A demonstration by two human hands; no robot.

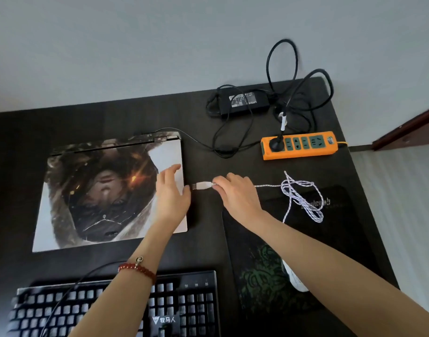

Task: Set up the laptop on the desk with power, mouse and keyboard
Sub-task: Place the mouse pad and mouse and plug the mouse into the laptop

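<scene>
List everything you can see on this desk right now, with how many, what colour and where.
laptop: one, closed, picture-skinned lid, desk left
keyboard: one, black, near edge
mouse pad: one, black-green, right
mouse: one, white, on pad, mostly hidden
mouse cable: one, white braided, on pad
USB plug: one, white, beside laptop
power adapter: one, black, far edge
power strip: one, orange, far right
left hand: on laptop lid
right hand: pinching USB plug
</scene>
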